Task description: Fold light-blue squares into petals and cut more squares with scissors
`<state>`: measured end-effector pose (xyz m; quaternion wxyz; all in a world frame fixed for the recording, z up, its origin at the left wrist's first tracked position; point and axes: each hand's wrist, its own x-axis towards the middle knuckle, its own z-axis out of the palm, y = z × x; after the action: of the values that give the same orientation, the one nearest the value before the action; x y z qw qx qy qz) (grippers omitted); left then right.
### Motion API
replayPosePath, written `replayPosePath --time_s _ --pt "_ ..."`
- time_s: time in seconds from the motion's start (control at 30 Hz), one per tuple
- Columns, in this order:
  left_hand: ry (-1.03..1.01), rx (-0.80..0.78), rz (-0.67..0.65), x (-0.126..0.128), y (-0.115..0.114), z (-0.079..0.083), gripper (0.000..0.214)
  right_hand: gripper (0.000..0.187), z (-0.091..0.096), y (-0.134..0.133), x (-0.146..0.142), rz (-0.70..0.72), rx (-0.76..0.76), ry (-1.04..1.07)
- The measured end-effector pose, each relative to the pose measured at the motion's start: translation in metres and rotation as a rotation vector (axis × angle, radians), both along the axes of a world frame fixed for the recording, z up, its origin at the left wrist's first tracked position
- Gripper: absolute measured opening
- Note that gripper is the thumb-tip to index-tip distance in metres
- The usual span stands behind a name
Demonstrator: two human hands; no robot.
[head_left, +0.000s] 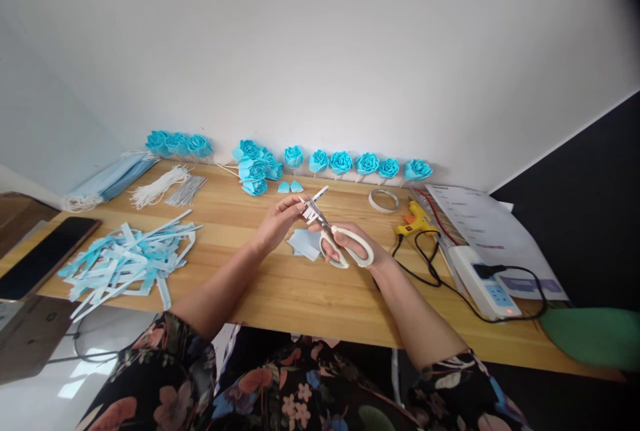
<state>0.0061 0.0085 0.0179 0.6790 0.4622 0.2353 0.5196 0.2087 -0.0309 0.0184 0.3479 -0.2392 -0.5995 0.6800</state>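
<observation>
My right hand (357, 244) grips a pair of scissors (353, 239) with white loop handles, the blades pointing up and to the left. At those blades my left hand (280, 220) is closed on a small whitish piece (311, 214); its material is too small to make out. Below both hands, pale blue cut pieces (305, 243) lie on the wooden table. Two small blue petal shapes (290, 186) rest just beyond my left hand.
Blue handmade flowers (341, 163) line the wall. On the left are blue-white strips (135, 261), white cords (159, 186), face masks (113, 178) and a phone (43, 256). At right are a tape roll (384, 201), yellow glue gun (416, 219), power strip (485, 284) and printed paper (480, 224).
</observation>
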Motion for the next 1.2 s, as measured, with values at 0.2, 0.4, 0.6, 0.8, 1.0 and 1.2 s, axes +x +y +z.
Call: replayPosePath --time_s 0.2,0.4,0.6,0.8,1.0,1.2 --pt "-0.024 0.047 0.026 -0.002 0.002 -0.001 0.029 0.058 -0.003 0.001 0.000 -0.043 -0.033 0.002" --pt "0.010 0.009 0.020 -0.003 0.003 -0.005 0.034 0.058 0.004 -0.003 -0.003 -0.062 -0.014 -0.049" --pt "0.072 -0.030 0.037 -0.004 0.003 -0.004 0.035 0.059 0.004 -0.002 -0.003 -0.065 -0.021 -0.110" --pt "0.123 -0.001 0.038 -0.005 0.004 -0.006 0.033 0.060 0.002 -0.001 -0.003 -0.066 -0.018 -0.129" --pt "0.158 0.016 0.038 -0.006 0.006 -0.009 0.025 0.056 0.004 -0.002 -0.002 -0.081 -0.020 -0.142" --pt "0.164 0.015 0.062 -0.006 0.007 -0.011 0.024 0.055 0.004 -0.002 -0.002 -0.083 -0.025 -0.137"
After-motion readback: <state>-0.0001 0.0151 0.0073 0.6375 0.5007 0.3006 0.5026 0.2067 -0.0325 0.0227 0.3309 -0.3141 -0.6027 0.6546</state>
